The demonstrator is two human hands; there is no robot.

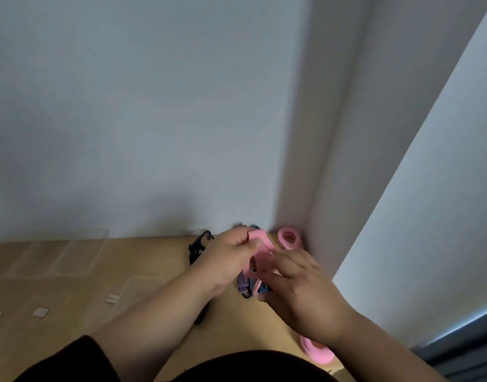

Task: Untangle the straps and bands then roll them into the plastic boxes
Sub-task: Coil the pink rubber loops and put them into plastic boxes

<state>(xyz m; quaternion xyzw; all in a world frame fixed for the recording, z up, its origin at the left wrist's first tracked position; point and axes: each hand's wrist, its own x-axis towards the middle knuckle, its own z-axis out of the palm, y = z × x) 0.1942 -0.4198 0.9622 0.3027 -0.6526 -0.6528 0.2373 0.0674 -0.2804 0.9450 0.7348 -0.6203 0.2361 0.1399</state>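
Observation:
A pink band [260, 244] is held up between both hands above a wooden table [143, 260]. My left hand [229, 256] pinches its upper end with thumb and fingers. My right hand [300, 293] grips its lower part with curled fingers. Under the hands lies a tangle of blue and purple straps [247, 288], partly hidden. A rolled pink band [289, 237] sits in the corner by the wall. Another pink roll [316, 351] lies near the table's front right edge. Clear plastic boxes [71, 257] stand on the left of the table.
A black strap with a hook [199, 245] lies left of my hands, running down under my left forearm. White walls rise directly behind the table and on the right. Small white labels [41, 312] show on the clear boxes at front left.

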